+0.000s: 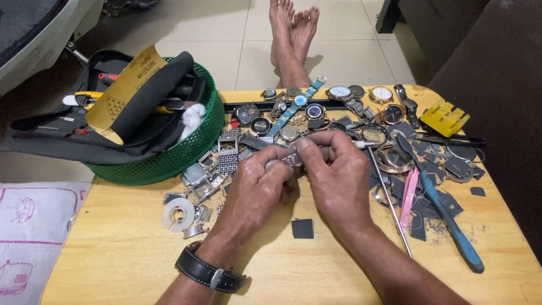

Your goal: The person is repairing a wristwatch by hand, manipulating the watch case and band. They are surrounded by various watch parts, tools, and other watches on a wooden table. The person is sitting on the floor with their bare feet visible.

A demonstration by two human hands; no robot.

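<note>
My left hand point(257, 189) and my right hand point(337, 175) meet over the middle of a small wooden table point(130, 248). Together they pinch a silver metal watch bracelet point(287, 161) between thumbs and fingertips. A black-strapped wristwatch point(208, 272) sits on my left wrist. My right hand also seems to hold a thin white-tipped tool point(361, 144) that sticks out to the right. Just beyond my hands lies a pile of watches and watch cases point(316, 107).
A green basket point(186, 155) with a black tool pouch and yellow sandpaper stands at the back left. A blue-handled tool point(446, 217), a pink stick, a thin metal rod and dark sandpaper scraps lie on the right. A yellow plastic holder point(444, 117) sits far right. My bare feet point(291, 28) rest beyond the table.
</note>
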